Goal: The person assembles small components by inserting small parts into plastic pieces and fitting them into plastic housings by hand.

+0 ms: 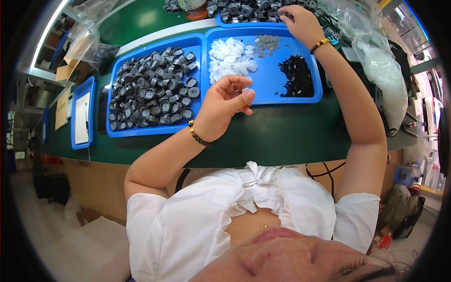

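A long green workbench (291,131) is seen across the view, and its front edge runs just above the person's white blouse; a bare green strip is left between this edge and the trays. A blue tray (157,129) full of dark ring-shaped parts (152,91) is placed at the left. Just beside it a second blue tray (270,80) is set, in which a heap of white plastic pieces (230,58), a small group of grey pieces (268,43) and a pile of black pieces (297,75) are kept well apart, with open blue floor between them. A third tray (225,22) with more dark parts is found behind, at the far edge. Clear plastic bags (380,61) are crowded at the right end.

The left hand (223,105) is held over the near rim of the middle tray, and one small white piece (246,90) is pinched between its fingertips. The right hand (300,21) is stretched to the far tray, its fingers curled down on the dark parts; whether one is gripped cannot be told.
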A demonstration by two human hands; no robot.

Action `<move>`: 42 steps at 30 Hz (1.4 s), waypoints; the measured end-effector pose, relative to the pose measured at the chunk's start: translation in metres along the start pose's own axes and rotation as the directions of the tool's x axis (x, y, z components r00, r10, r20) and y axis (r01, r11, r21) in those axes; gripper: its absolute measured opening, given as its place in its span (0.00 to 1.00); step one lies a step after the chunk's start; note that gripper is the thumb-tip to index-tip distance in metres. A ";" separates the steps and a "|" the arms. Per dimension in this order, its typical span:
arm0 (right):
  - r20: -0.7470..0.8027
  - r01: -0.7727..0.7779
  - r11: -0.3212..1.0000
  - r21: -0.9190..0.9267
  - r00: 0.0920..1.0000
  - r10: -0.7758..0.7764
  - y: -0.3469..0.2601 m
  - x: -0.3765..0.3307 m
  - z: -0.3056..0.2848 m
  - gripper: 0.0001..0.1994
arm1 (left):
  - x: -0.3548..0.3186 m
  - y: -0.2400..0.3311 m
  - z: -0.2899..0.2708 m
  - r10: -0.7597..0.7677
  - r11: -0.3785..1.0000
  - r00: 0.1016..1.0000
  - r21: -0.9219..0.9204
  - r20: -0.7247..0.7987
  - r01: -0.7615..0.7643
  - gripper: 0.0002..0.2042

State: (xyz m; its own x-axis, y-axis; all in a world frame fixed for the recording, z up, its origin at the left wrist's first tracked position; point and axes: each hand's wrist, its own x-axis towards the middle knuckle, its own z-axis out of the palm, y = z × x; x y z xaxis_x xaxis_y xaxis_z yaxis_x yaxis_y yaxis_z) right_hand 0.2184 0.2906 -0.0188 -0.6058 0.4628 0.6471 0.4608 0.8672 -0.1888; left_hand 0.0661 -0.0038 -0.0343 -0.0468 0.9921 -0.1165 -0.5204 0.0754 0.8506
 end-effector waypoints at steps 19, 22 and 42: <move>0.286 0.012 0.998 -0.064 0.958 0.007 0.036 0.038 0.042 0.13 | 0.001 -0.003 0.000 -0.053 0.998 0.997 0.047 0.051 0.050 0.10; 0.227 0.074 0.994 -0.081 0.972 -0.054 0.030 0.040 0.043 0.11 | 0.000 -0.004 -0.003 -0.053 0.994 0.996 0.101 0.071 0.045 0.10; -0.037 -0.026 1.000 0.006 0.999 0.026 0.063 0.061 0.042 0.11 | 0.001 -0.003 0.000 -0.079 0.993 0.993 0.096 0.085 0.070 0.10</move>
State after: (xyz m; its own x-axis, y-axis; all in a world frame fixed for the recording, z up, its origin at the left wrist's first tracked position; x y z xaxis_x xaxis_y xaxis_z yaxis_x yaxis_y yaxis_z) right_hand 0.1831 0.3813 -0.0219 -0.5688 0.4785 0.6690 0.4725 0.8559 -0.2104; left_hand 0.0676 -0.0035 -0.0372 0.0672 0.9880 -0.1387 -0.4381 0.1542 0.8856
